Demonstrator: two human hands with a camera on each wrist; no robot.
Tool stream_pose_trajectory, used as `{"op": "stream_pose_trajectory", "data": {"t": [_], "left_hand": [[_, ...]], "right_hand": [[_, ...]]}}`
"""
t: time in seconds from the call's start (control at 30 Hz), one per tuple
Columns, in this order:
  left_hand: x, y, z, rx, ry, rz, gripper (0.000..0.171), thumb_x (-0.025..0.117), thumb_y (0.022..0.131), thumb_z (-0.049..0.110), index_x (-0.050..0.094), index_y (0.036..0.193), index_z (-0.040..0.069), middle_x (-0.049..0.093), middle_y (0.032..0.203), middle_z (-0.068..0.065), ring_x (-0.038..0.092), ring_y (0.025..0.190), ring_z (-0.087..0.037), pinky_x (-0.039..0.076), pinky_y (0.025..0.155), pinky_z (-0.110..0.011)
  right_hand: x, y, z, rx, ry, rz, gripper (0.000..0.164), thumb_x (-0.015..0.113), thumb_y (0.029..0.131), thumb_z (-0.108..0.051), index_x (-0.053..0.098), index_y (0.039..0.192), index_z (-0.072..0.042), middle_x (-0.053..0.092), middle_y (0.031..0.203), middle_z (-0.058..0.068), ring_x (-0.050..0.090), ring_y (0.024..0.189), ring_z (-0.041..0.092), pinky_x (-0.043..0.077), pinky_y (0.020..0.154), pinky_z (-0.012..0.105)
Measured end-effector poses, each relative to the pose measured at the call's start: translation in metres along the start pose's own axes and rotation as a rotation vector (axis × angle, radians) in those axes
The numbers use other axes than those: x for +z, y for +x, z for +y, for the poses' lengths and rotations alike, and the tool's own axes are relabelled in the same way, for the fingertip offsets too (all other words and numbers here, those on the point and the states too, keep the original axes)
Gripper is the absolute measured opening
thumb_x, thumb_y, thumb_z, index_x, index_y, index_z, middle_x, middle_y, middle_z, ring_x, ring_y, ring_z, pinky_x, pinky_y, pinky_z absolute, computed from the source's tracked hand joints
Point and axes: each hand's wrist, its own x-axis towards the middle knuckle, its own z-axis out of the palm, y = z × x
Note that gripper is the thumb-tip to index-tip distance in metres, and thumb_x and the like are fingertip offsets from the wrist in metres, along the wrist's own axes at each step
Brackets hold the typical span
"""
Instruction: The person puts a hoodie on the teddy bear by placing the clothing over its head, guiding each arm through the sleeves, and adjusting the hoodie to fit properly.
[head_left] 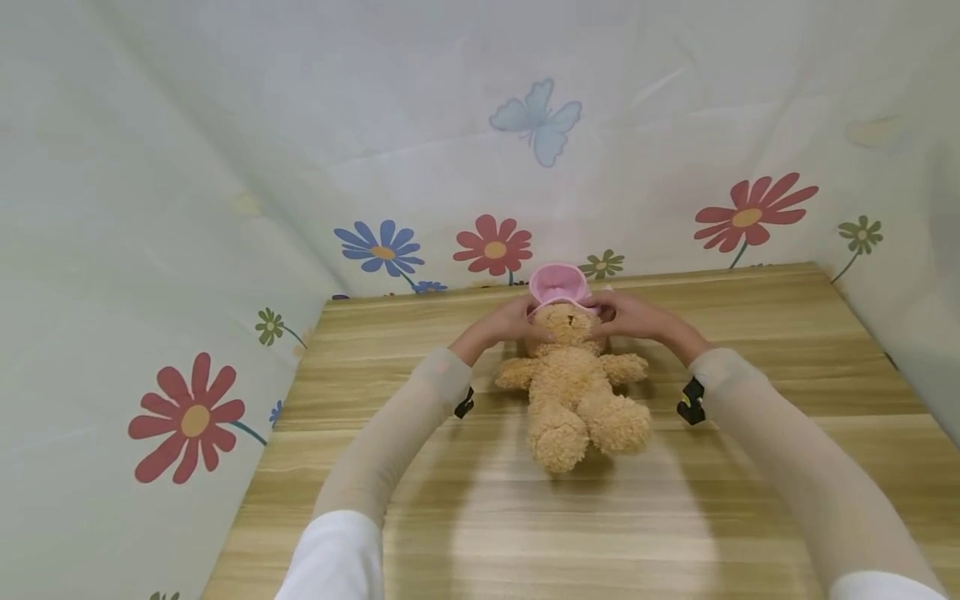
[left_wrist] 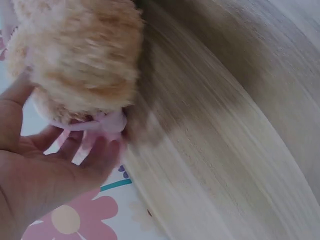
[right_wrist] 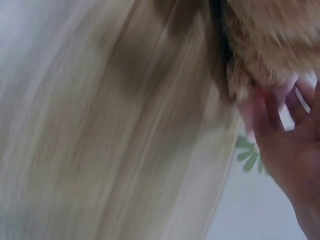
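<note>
A curly tan teddy bear (head_left: 567, 379) lies on its back on the wooden table, legs toward me. On its head is a pink hat (head_left: 558, 283), its opening edge along the bear's forehead. My left hand (head_left: 512, 321) grips the hat's edge at the left side of the head, thumb against the fur. In the left wrist view its fingers curl at the pink edge (left_wrist: 112, 122) beneath the fur. From the other side, my right hand (head_left: 633, 317) pinches the hat's edge; in the right wrist view blur and fur hide part of those fingertips (right_wrist: 257, 112).
The wood-grain table (head_left: 420, 500) ends at a back edge just behind the hat. White sheeting with a printed butterfly (head_left: 538, 121) and flowers (head_left: 197, 421) rises behind and to the left. Black clips (head_left: 692, 402) hang at both wrists.
</note>
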Motion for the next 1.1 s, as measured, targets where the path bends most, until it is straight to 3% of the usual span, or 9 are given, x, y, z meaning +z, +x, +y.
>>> {"op": "stream_pose_trajectory", "data": {"t": [0.07, 0.13, 0.3, 0.47, 0.63, 0.77, 0.87, 0.93, 1.1], "left_hand": [[0.0, 0.002, 0.001, 0.003, 0.029, 0.019, 0.044, 0.079, 0.078, 0.026, 0.053, 0.108, 0.007, 0.046, 0.083, -0.006, 0.048, 0.069, -0.018, 0.04, 0.06, -0.032], [0.0, 0.004, 0.001, 0.006, 0.08, 0.039, 0.041, 0.079, 0.077, 0.023, 0.054, 0.105, 0.007, 0.048, 0.082, -0.005, 0.048, 0.069, -0.017, 0.039, 0.059, -0.029], [0.001, 0.006, 0.001, -0.003, 0.2, 0.077, 0.032, 0.079, 0.077, 0.026, 0.055, 0.089, 0.008, 0.051, 0.075, -0.003, 0.05, 0.066, -0.016, 0.039, 0.056, -0.026], [0.004, 0.005, 0.0, 0.001, 0.27, 0.093, 0.031, 0.076, 0.079, 0.029, 0.053, 0.079, 0.008, 0.054, 0.073, -0.004, 0.056, 0.062, -0.014, 0.042, 0.054, -0.024], [0.008, 0.002, 0.0, 0.038, 0.392, 0.134, 0.03, 0.073, 0.081, 0.034, 0.056, 0.077, 0.01, 0.055, 0.076, -0.002, 0.051, 0.067, -0.012, 0.04, 0.059, -0.023], [0.008, -0.002, -0.002, 0.041, 0.326, 0.149, 0.032, 0.073, 0.082, 0.035, 0.053, 0.089, 0.011, 0.054, 0.08, -0.002, 0.049, 0.068, -0.014, 0.039, 0.06, -0.024], [0.005, -0.003, -0.005, 0.048, 0.226, 0.134, 0.038, 0.074, 0.081, 0.031, 0.051, 0.102, 0.01, 0.054, 0.085, -0.005, 0.049, 0.071, -0.016, 0.041, 0.061, -0.026], [0.004, -0.004, -0.006, 0.042, 0.221, 0.107, 0.043, 0.077, 0.079, 0.027, 0.051, 0.106, 0.008, 0.054, 0.088, -0.006, 0.049, 0.073, -0.017, 0.042, 0.064, -0.027], [0.003, -0.003, -0.002, 0.008, 0.427, 0.039, 0.047, 0.083, 0.072, 0.025, 0.052, 0.104, 0.01, 0.053, 0.088, -0.003, 0.048, 0.074, -0.017, 0.04, 0.064, -0.028]], "right_hand": [[0.001, 0.004, -0.004, -0.014, -0.045, 0.035, 0.053, 0.075, 0.082, -0.017, 0.054, 0.129, -0.003, 0.059, 0.103, 0.014, 0.057, 0.088, 0.028, 0.048, 0.075, 0.038], [0.002, 0.006, -0.007, -0.024, -0.115, 0.084, 0.05, 0.078, 0.078, -0.016, 0.059, 0.122, -0.002, 0.062, 0.1, 0.014, 0.053, 0.09, 0.029, 0.044, 0.081, 0.041], [0.003, 0.006, -0.009, -0.007, -0.181, 0.128, 0.051, 0.078, 0.078, -0.016, 0.059, 0.123, -0.002, 0.063, 0.114, 0.016, 0.054, 0.109, 0.036, 0.041, 0.095, 0.051], [0.005, 0.007, -0.003, 0.019, -0.12, 0.089, 0.051, 0.074, 0.081, -0.011, 0.055, 0.128, -0.001, 0.061, 0.119, 0.02, 0.058, 0.109, 0.037, 0.047, 0.091, 0.05], [0.007, 0.008, 0.0, 0.08, -0.131, 0.111, 0.04, 0.076, 0.078, -0.007, 0.06, 0.115, -0.003, 0.065, 0.1, 0.012, 0.062, 0.091, 0.024, 0.052, 0.078, 0.037], [0.006, 0.008, -0.008, 0.087, -0.155, 0.124, 0.025, 0.074, 0.079, -0.005, 0.06, 0.1, -0.004, 0.063, 0.084, 0.008, 0.058, 0.076, 0.02, 0.049, 0.065, 0.029], [0.006, 0.008, -0.011, 0.068, -0.179, 0.104, 0.018, 0.071, 0.082, -0.006, 0.058, 0.094, -0.005, 0.059, 0.077, 0.006, 0.054, 0.068, 0.017, 0.045, 0.058, 0.026], [0.004, 0.007, -0.008, 0.018, -0.201, 0.062, 0.016, 0.069, 0.085, -0.009, 0.055, 0.093, -0.005, 0.055, 0.075, 0.009, 0.049, 0.064, 0.017, 0.041, 0.057, 0.027], [-0.004, 0.001, 0.006, -0.074, -0.143, -0.074, 0.023, 0.068, 0.085, -0.002, 0.049, 0.097, -0.002, 0.047, 0.086, 0.023, 0.053, 0.076, 0.024, 0.047, 0.069, 0.041]]}}
